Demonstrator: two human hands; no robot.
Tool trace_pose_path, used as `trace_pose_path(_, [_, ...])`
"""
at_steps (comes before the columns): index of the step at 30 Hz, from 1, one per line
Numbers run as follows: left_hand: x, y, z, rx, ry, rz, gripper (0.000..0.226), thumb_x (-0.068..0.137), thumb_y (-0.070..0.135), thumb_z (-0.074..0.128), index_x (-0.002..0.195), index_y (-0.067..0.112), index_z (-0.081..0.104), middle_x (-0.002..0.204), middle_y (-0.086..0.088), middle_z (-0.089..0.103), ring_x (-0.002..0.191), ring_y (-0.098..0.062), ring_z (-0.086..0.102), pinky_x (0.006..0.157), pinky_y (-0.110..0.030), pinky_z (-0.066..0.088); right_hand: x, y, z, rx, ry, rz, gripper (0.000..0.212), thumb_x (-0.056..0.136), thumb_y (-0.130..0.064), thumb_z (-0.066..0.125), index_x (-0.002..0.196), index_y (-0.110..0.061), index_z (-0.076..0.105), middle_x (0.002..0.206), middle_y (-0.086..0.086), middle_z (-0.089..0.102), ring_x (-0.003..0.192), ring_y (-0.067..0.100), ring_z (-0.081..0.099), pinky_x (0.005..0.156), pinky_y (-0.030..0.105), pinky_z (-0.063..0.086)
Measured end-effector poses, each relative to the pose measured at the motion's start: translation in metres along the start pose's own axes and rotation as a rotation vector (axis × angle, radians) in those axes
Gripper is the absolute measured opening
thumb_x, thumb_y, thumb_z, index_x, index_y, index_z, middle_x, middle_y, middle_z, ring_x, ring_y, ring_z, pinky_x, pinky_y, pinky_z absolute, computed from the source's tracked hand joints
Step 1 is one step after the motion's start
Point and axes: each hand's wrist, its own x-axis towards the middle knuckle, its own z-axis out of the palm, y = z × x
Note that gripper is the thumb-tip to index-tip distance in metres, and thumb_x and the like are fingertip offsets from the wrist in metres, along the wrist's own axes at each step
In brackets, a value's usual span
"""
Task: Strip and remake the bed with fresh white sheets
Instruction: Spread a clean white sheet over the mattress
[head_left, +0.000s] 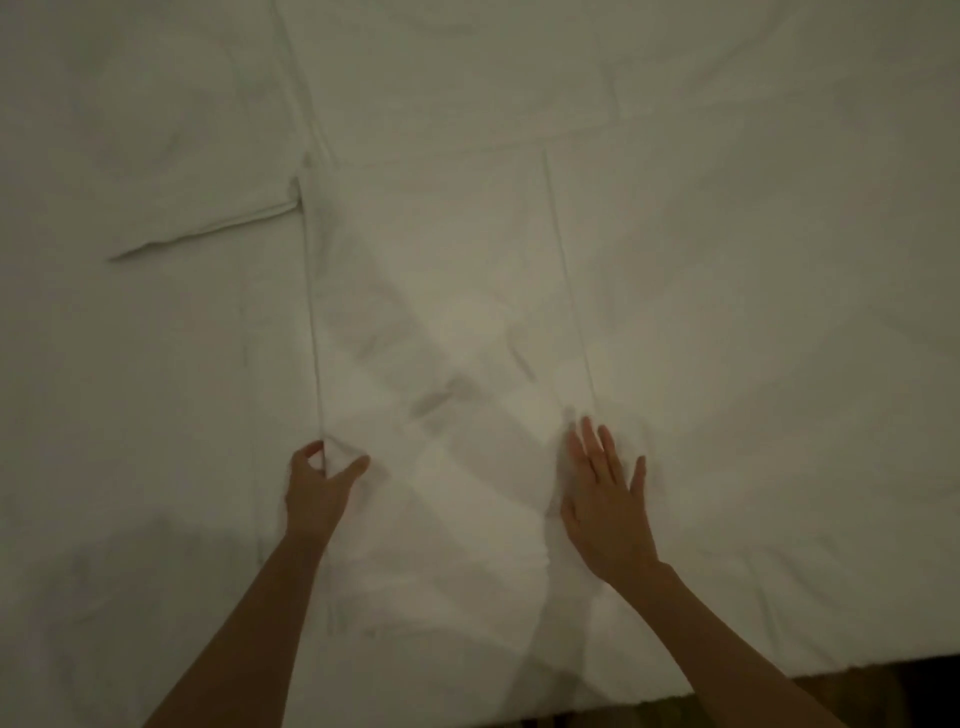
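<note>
**Folded sheet on bed, both hands on it**

We see a folded white sheet (447, 312) lying as a long strip down the middle of the bed (779, 260), running away from us; its near end reaches the bed's near edge. Left hand (317, 488) pinches the strip's left edge, thumb and fingers (358, 462) curled on the cloth; right hand (602, 499) lies flat on the strip's right edge, fingers straight and slightly spread, pressing down. Another folded layer (156, 156) lies far left, its creased edge angled toward the strip; light is dim, detail soft.
</note>
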Motion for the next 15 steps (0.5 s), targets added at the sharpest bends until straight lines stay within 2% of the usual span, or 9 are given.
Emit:
trace_pose_path(2, [-0.003,-0.004,-0.006,-0.064,-0.085,-0.031,0.057,0.079,0.026,0.078,0.126,0.002,0.056,0.122,-0.016,0.062,0.110,-0.032,0.060,0.098,-0.045,0.047,-0.005,-0.022,-0.005,0.061,-0.093,-0.045,0.073,0.086,-0.041,0.024,0.152,-0.009,0.021,0.161,0.008,0.010,0.148,0.023,0.010,0.113,0.061,0.019])
trace_pose_path(4, [-0.004,-0.003,-0.008,-0.103,-0.088,0.019,0.044,0.084,0.029,0.073,0.118,0.004,0.063,0.113,-0.014,0.066,0.106,-0.031,0.062,0.096,-0.046,0.049,-0.008,-0.046,-0.006,0.062,-0.209,-0.029,0.082,0.081,-0.051,0.009,0.154,-0.014,0.008,0.162,0.008,-0.005,0.149,0.023,-0.002,0.118,0.054,0.011])
trace_pose_path(5, [-0.004,0.002,-0.009,-0.148,-0.080,0.044,0.038,0.086,0.030,0.070,0.116,0.006,0.064,0.109,-0.012,0.067,0.105,-0.031,0.063,0.096,-0.045,0.049,-0.007,-0.056,-0.007,0.090,-0.201,-0.021,0.085,0.080,-0.055,0.006,0.154,-0.014,0.012,0.162,0.011,-0.002,0.149,0.026,0.001,0.117,0.053,0.014])
trace_pose_path(6, [-0.003,0.008,-0.010,-0.191,-0.078,0.064,0.034,0.088,0.029,0.067,0.114,0.008,0.064,0.107,-0.010,0.066,0.104,-0.030,0.063,0.095,-0.043,0.050,-0.005,-0.066,-0.011,0.144,-0.128,-0.019,0.083,0.083,-0.057,0.012,0.151,-0.011,0.024,0.160,0.014,0.010,0.147,0.030,0.013,0.114,0.054,0.023])
trace_pose_path(8, [0.000,0.020,-0.014,-0.232,-0.088,0.132,0.025,0.090,0.023,0.065,0.112,0.011,0.061,0.106,-0.008,0.064,0.102,-0.027,0.062,0.091,-0.037,0.049,0.007,-0.089,-0.024,0.310,-0.002,0.001,0.059,0.095,-0.046,0.039,0.141,-0.010,0.043,0.152,0.014,0.033,0.138,0.031,0.034,0.109,0.044,0.035])
trace_pose_path(9, [0.000,0.025,-0.014,-0.236,-0.100,0.168,0.024,0.089,0.020,0.066,0.111,0.013,0.060,0.106,-0.007,0.064,0.102,-0.027,0.062,0.091,-0.036,0.049,0.018,-0.102,-0.034,0.394,-0.001,0.006,0.053,0.096,-0.041,0.047,0.139,-0.011,0.043,0.148,0.010,0.037,0.134,0.029,0.039,0.106,0.038,0.036])
trace_pose_path(11, [-0.003,0.032,-0.012,-0.227,-0.131,0.223,0.031,0.086,0.013,0.068,0.116,0.012,0.059,0.107,-0.006,0.064,0.102,-0.027,0.062,0.089,-0.037,0.050,0.044,-0.135,-0.054,0.490,-0.014,0.003,0.053,0.095,-0.040,0.051,0.138,-0.011,0.042,0.139,0.009,0.044,0.125,0.028,0.046,0.099,0.035,0.038])
trace_pose_path(14, [-0.020,0.031,-0.005,-0.061,-0.253,0.260,0.044,0.086,0.011,0.068,0.127,0.007,0.055,0.112,-0.007,0.065,0.098,-0.023,0.062,0.072,-0.026,0.046,0.085,-0.196,-0.078,0.470,-0.031,-0.044,0.059,0.094,-0.046,0.051,0.138,-0.008,0.037,0.134,0.012,0.047,0.120,0.032,0.050,0.094,0.038,0.040])
trace_pose_path(15, [-0.028,0.029,-0.002,0.018,-0.290,0.246,0.045,0.086,0.012,0.068,0.128,0.004,0.053,0.106,-0.004,0.065,0.092,-0.021,0.061,0.068,-0.023,0.043,0.094,-0.214,-0.079,0.421,-0.046,-0.069,0.060,0.094,-0.047,0.052,0.136,-0.007,0.037,0.132,0.012,0.047,0.117,0.032,0.052,0.091,0.038,0.041])
